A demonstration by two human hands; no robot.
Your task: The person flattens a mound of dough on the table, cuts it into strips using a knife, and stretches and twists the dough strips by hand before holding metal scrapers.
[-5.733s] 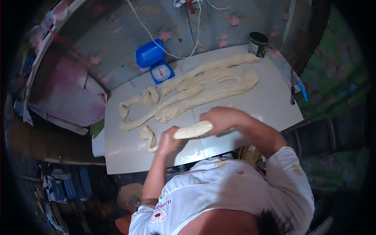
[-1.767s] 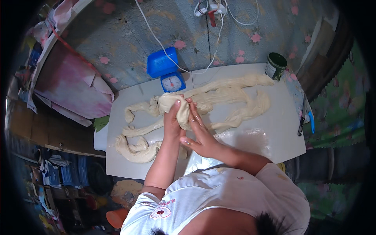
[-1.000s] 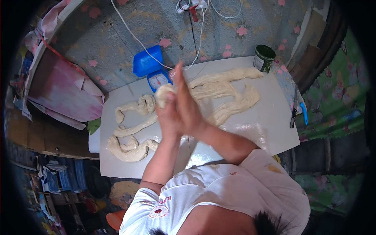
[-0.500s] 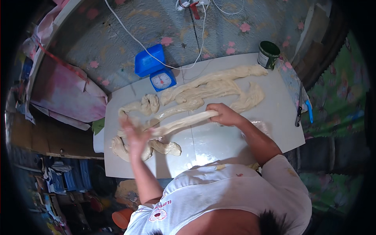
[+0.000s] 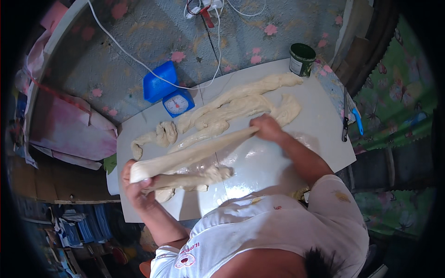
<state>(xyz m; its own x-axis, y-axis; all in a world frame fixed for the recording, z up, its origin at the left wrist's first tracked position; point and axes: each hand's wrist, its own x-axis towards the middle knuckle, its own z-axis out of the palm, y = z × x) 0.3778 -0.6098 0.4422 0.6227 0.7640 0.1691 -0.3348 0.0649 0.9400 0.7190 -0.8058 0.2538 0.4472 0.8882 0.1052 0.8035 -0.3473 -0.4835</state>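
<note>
- The left hand (image 5: 139,187) is near the left edge of the pale table (image 5: 296,160), its fingers curled and thumb pressed over a long dough strip (image 5: 197,149), gripping it where it doubles back.
- The right hand (image 5: 267,127) is closed in a fist around the strip's other end, right of the table's middle.
- Between the hands the strip runs taut and slanting, wide at the left and narrow at the right; its folded-back tail reaches toward the middle of the front edge.
- Beyond it, several long dough lengths (image 5: 234,99) lie roughly side by side, the farthest reaching toward the back right corner.
- A bent dough piece (image 5: 160,135) lies by the left part of the back edge; more dough (image 5: 164,195) shows below the strip's tail, toward the front left corner.
- A blue dial scale (image 5: 178,104) stands at the back edge, a blue tray (image 5: 160,82) tilted behind it.
- A dark green tub (image 5: 302,61) stands at the back right corner.
- A black-handled knife (image 5: 345,125) and a blue-handled tool (image 5: 357,121) lie along the right edge.
</note>
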